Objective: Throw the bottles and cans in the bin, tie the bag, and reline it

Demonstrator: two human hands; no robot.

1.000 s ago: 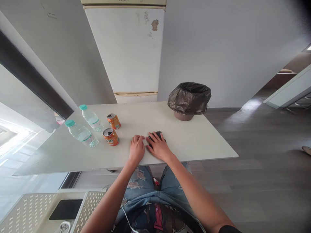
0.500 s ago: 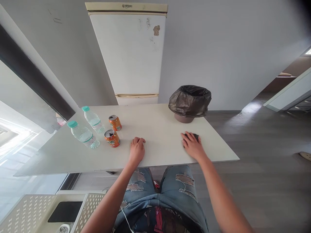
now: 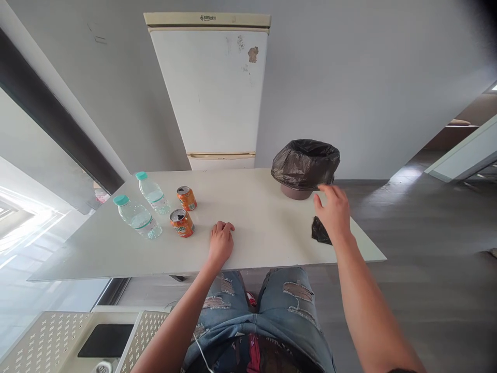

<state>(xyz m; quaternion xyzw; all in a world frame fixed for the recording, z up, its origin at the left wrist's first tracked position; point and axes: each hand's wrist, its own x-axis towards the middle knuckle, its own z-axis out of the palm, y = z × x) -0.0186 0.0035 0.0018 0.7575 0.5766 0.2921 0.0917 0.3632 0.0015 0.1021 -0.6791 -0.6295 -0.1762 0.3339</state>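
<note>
My right hand (image 3: 333,211) is raised above the right end of the white table (image 3: 252,217), fingers apart and empty, reaching toward the bin lined with a black bag (image 3: 305,165). Just below that hand a small crumpled black object (image 3: 320,231) lies on the table, partly hidden by my wrist. My left hand (image 3: 221,241) rests on the table near its front edge with the fingers curled under; nothing shows in it. It is nearest to an open orange can (image 3: 181,223).
A second orange can (image 3: 187,198) and two water bottles with teal caps (image 3: 136,216) (image 3: 152,192) stand at the left of the table. A white fridge (image 3: 212,88) stands behind it. A perforated white chair with a black phone (image 3: 103,340) is at lower left.
My right hand slid the small black object from the table's middle to its right end, then let go and lifted toward the bin. The left hand stayed put.
</note>
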